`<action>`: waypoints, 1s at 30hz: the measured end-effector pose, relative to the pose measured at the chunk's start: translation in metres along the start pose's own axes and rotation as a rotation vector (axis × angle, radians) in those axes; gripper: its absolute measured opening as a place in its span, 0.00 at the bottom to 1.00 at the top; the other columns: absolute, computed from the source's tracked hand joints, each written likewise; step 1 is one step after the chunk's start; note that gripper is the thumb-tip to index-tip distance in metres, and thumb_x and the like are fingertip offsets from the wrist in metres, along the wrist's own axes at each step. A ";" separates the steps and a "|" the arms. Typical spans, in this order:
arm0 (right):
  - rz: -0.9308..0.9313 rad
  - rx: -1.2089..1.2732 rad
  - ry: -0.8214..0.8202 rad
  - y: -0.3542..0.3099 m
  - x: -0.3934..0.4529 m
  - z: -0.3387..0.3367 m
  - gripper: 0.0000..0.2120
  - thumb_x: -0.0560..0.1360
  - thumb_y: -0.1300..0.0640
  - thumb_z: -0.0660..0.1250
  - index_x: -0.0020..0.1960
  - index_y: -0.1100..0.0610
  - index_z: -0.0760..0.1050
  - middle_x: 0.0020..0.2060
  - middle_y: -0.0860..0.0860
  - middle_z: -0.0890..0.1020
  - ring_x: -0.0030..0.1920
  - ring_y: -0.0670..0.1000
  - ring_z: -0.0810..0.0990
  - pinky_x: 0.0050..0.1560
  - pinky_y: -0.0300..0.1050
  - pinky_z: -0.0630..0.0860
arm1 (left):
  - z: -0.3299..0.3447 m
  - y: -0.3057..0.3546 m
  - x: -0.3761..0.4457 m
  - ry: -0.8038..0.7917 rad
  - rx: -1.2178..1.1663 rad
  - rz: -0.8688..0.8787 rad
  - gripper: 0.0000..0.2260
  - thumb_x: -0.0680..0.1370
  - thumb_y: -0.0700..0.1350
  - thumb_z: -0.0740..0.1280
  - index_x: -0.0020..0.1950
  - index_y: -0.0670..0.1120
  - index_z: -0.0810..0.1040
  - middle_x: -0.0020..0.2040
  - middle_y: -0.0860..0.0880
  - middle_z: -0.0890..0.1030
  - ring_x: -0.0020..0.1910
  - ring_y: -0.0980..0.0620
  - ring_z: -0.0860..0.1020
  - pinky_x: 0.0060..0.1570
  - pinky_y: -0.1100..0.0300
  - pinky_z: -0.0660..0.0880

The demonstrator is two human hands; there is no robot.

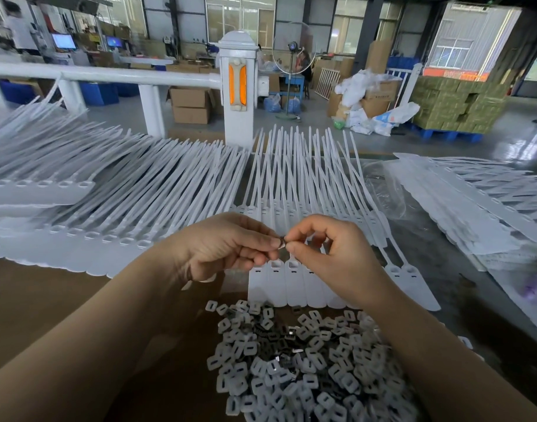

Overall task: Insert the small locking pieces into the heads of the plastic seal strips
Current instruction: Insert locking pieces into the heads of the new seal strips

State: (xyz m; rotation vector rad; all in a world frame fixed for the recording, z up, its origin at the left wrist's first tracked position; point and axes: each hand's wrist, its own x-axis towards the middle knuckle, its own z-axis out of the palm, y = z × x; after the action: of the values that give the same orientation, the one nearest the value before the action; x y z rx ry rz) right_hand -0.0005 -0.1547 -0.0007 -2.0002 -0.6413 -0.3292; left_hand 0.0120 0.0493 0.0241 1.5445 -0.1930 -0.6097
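Bench (41,303): brown top; carries everything below
Seal strips (294,184): white rows fanned from 9 to 3 o'clock; tails point to 12; one row's heads (293,268) lie just under the hands
Locking pieces (309,370): loose white and dark heap at 6 o'clock, near the flat tags
Left hand (227,245): fingers curled; thumb and forefinger pinch one small piece (281,241)
Right hand (331,248): fingertips (291,247) pinch the same piece from 3 o'clock, above the heads
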 end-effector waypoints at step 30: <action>0.356 -0.238 -0.206 0.013 0.000 0.006 0.06 0.79 0.49 0.66 0.43 0.46 0.77 0.36 0.43 0.80 0.33 0.38 0.76 0.33 0.32 0.69 | -0.001 -0.009 0.009 0.458 0.779 0.170 0.05 0.78 0.44 0.68 0.43 0.49 0.80 0.37 0.52 0.80 0.35 0.54 0.76 0.35 0.62 0.72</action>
State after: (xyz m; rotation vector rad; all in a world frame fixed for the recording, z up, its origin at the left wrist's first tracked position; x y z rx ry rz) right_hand 0.0067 -0.1546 -0.0128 -2.3489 -0.3710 0.0181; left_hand 0.0177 0.0461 0.0134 2.3419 -0.2207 -0.0098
